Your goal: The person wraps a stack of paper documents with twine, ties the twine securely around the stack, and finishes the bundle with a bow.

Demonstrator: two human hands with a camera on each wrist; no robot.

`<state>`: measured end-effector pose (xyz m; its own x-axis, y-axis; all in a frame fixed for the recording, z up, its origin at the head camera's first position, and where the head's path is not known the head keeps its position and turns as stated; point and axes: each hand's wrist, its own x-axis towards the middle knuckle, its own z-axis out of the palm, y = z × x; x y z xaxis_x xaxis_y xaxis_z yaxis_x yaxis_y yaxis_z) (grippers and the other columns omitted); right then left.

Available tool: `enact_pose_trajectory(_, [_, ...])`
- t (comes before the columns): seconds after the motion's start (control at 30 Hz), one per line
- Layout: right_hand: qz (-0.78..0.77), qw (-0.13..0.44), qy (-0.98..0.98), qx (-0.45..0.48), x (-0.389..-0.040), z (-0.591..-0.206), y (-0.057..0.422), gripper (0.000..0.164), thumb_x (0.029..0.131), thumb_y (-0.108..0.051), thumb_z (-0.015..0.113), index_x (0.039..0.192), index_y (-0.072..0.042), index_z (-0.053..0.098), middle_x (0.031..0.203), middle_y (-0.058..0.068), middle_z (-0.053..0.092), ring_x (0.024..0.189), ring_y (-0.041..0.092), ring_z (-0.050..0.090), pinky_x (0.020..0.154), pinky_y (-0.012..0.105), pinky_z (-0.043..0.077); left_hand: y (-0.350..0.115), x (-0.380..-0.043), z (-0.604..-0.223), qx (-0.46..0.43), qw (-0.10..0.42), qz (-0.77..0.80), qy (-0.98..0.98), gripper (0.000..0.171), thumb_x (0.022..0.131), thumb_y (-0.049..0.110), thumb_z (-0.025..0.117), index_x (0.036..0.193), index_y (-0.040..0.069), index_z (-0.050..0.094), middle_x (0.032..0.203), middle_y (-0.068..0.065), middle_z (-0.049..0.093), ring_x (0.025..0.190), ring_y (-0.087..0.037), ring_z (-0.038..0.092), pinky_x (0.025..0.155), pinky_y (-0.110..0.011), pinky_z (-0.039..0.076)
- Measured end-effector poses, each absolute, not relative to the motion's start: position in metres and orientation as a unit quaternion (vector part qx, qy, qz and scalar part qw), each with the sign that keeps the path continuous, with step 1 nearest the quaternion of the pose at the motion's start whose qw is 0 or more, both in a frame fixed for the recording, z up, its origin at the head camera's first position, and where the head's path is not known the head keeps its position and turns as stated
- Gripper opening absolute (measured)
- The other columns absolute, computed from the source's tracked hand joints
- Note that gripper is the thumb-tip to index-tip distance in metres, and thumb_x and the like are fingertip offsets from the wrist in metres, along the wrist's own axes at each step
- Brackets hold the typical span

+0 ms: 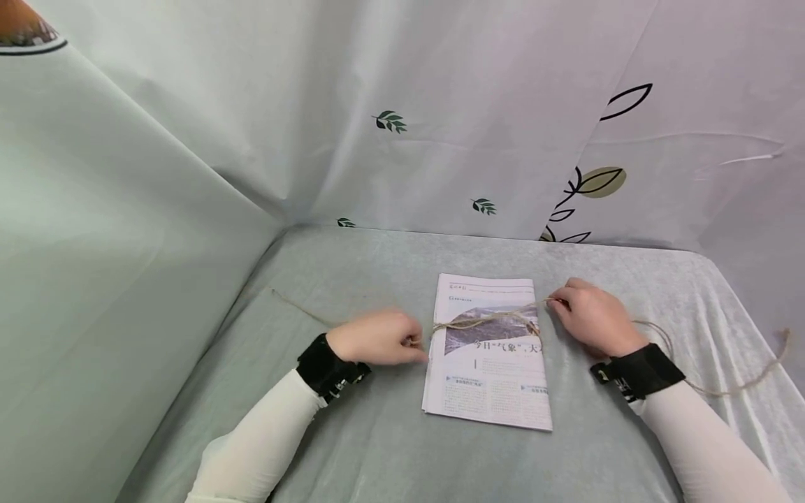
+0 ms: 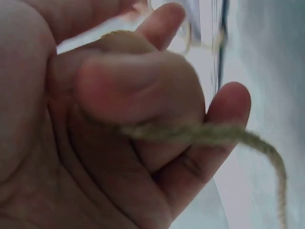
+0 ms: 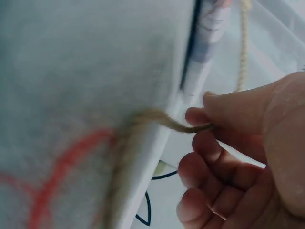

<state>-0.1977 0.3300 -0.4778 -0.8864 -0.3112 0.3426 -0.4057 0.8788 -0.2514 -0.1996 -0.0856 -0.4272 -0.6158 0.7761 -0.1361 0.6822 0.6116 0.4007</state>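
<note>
A folded newspaper stack [image 1: 490,388] lies flat on the cloth-covered table. Twine [image 1: 468,323] crosses its upper half in several strands, reaching past both side edges. At the left edge, my left hand [image 1: 382,338] holds the twine in curled fingers; up close, the left wrist view shows a strand [image 2: 205,132] coming out beneath the thumb. Just beyond the right edge, my right hand [image 1: 594,318] pinches the twine between thumb and index finger. That pinched strand [image 3: 183,128] appears in the right wrist view, bending over a blurred pale edge. Whether the strands are knotted I cannot tell.
One loose twine end [image 1: 292,303] trails out behind the left hand. A longer tail [image 1: 736,391] curves over the cloth right of the right wrist. White curtain-like sheets [image 1: 478,105] with leaf prints stand behind the table, and another closes off the left side.
</note>
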Motion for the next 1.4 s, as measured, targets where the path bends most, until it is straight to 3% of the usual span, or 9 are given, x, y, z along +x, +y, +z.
enact_pose_trajectory(0.13, [0.211, 0.141, -0.946, 0.204, -0.204, -0.481, 0.328, 0.011, 0.107, -0.012, 0.075, 0.111, -0.004, 0.082, 0.122, 0.014, 0.070, 0.111, 0.037, 0.069, 0.093, 0.059, 0.055, -0.068, -0.179, -0.432, 0.432, 0.142, 0.098, 0.885, 0.052, 0.087, 0.059, 0.091, 0.071, 0.028, 0.053, 0.065, 0.017, 0.048, 0.059, -0.004, 0.048, 0.054, -0.026, 0.038])
enact_pose_trajectory(0.27, [0.257, 0.075, -0.939, 0.214, -0.211, -0.482, 0.324, 0.018, 0.114, -0.019, 0.067, 0.114, -0.006, 0.079, 0.155, 0.023, 0.059, 0.143, 0.049, 0.056, 0.112, 0.065, 0.045, -0.055, -0.163, -0.440, 0.456, 0.129, 0.038, 0.880, 0.057, 0.076, 0.067, 0.095, 0.075, 0.028, 0.054, 0.065, 0.016, 0.050, 0.057, -0.005, 0.049, 0.051, -0.027, 0.038])
enact_pose_trajectory(0.37, [0.271, 0.039, -0.936, 0.220, -0.216, -0.482, 0.322, 0.019, 0.116, -0.019, 0.063, 0.113, -0.007, 0.077, 0.165, 0.027, 0.050, 0.152, 0.051, 0.046, 0.119, 0.067, 0.039, -0.050, -0.156, -0.446, 0.460, 0.131, 0.011, 0.878, 0.059, 0.074, 0.066, 0.097, 0.077, 0.027, 0.053, 0.065, 0.015, 0.050, 0.057, -0.005, 0.049, 0.051, -0.028, 0.038])
enact_pose_trajectory(0.5, [0.275, 0.018, -0.935, 0.225, -0.218, -0.483, 0.321, 0.018, 0.116, -0.017, 0.062, 0.111, -0.006, 0.075, 0.165, 0.030, 0.049, 0.154, 0.052, 0.044, 0.122, 0.067, 0.036, -0.048, -0.156, -0.451, 0.458, 0.148, 0.013, 0.876, 0.054, 0.079, 0.054, 0.097, 0.075, 0.026, 0.052, 0.065, 0.015, 0.048, 0.059, -0.005, 0.048, 0.052, -0.027, 0.038])
enact_pose_trajectory(0.77, [0.261, 0.025, -0.940, 0.220, -0.211, -0.486, 0.328, 0.017, 0.116, -0.017, 0.063, 0.113, -0.006, 0.076, 0.156, 0.030, 0.056, 0.145, 0.053, 0.053, 0.114, 0.066, 0.043, -0.066, -0.179, -0.453, 0.421, 0.201, 0.098, 0.879, 0.040, 0.080, 0.021, 0.087, 0.071, 0.023, 0.048, 0.066, 0.012, 0.043, 0.059, -0.007, 0.040, 0.053, -0.026, 0.033])
enact_pose_trajectory(0.9, [0.240, 0.047, -0.944, 0.223, -0.205, -0.485, 0.334, 0.013, 0.113, -0.016, 0.068, 0.107, -0.009, 0.079, 0.144, 0.028, 0.063, 0.132, 0.049, 0.062, 0.106, 0.064, 0.049, -0.079, -0.194, -0.450, 0.382, 0.205, 0.112, 0.894, 0.033, 0.080, 0.018, 0.083, 0.071, 0.023, 0.051, 0.067, 0.012, 0.044, 0.058, -0.007, 0.042, 0.054, -0.027, 0.035])
enact_pose_trajectory(1.03, [0.217, 0.075, -0.945, 0.233, -0.199, -0.482, 0.337, 0.011, 0.108, -0.017, 0.075, 0.098, -0.016, 0.080, 0.121, 0.014, 0.070, 0.107, 0.034, 0.071, 0.092, 0.056, 0.055, -0.092, -0.208, -0.445, 0.343, 0.191, 0.121, 0.912, 0.030, 0.084, 0.020, 0.081, 0.073, 0.021, 0.053, 0.067, 0.011, 0.046, 0.058, -0.009, 0.044, 0.056, -0.029, 0.039])
enact_pose_trajectory(1.2, [0.185, 0.083, -0.951, 0.235, -0.196, -0.476, 0.339, 0.014, 0.105, -0.020, 0.080, 0.091, -0.020, 0.080, 0.093, -0.004, 0.061, 0.079, 0.013, 0.058, 0.075, 0.044, 0.051, -0.105, -0.221, -0.444, 0.280, 0.144, 0.103, 0.944, 0.039, 0.087, 0.028, 0.082, 0.064, 0.022, 0.051, 0.056, 0.011, 0.047, 0.051, -0.010, 0.048, 0.049, -0.030, 0.039])
enact_pose_trajectory(1.4, [0.153, 0.053, -0.960, 0.229, -0.191, -0.467, 0.331, 0.031, 0.107, -0.024, 0.077, 0.079, -0.022, 0.064, 0.074, -0.008, 0.051, 0.065, 0.010, 0.046, 0.066, 0.039, 0.044, -0.109, -0.226, -0.448, 0.218, 0.083, 0.113, 0.966, 0.051, 0.095, 0.031, 0.081, 0.058, 0.022, 0.048, 0.049, 0.009, 0.042, 0.045, -0.014, 0.049, 0.045, -0.032, 0.034])
